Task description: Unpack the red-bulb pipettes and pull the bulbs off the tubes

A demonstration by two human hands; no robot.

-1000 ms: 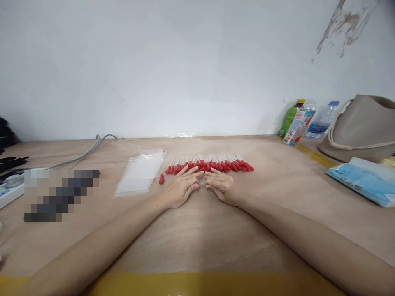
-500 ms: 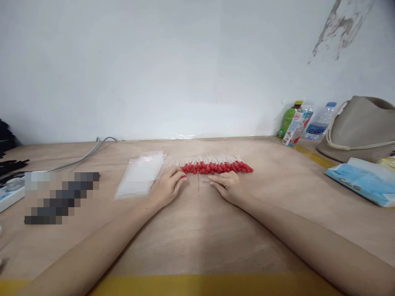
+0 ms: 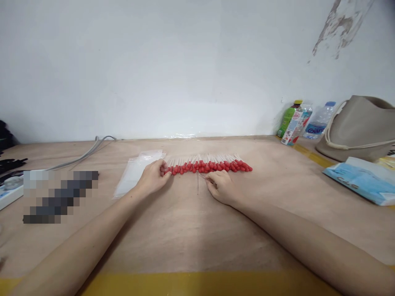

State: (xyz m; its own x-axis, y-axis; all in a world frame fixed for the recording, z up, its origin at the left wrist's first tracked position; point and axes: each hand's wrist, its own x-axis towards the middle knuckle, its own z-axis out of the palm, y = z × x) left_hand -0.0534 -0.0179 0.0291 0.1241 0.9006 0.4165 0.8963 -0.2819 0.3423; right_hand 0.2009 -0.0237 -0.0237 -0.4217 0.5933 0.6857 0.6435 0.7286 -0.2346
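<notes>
A row of thin clear droppers with red bulbs (image 3: 212, 166) lies across the middle of the wooden table (image 3: 197, 230). My left hand (image 3: 152, 179) rests at the row's left end, fingers curled against the first red bulbs. My right hand (image 3: 220, 186) lies just in front of the row, fingers bent and pinching the end of a thin clear tube (image 3: 198, 183) that lies on the table pointing toward me. A stack of clear plastic bags (image 3: 134, 174) sits just left of my left hand.
Several drink bottles (image 3: 296, 122) stand at the back right by the wall. A beige bag (image 3: 361, 127) and a blue packet (image 3: 359, 179) lie at the right. A grey cable (image 3: 83, 154) and a white power strip (image 3: 10, 191) are at the left. Yellow tape marks the front edge.
My left hand slid left along the row to its end. The red bulbs are now gathered into one tidy line, and the stray one at the left has joined it. My right hand barely moved.
</notes>
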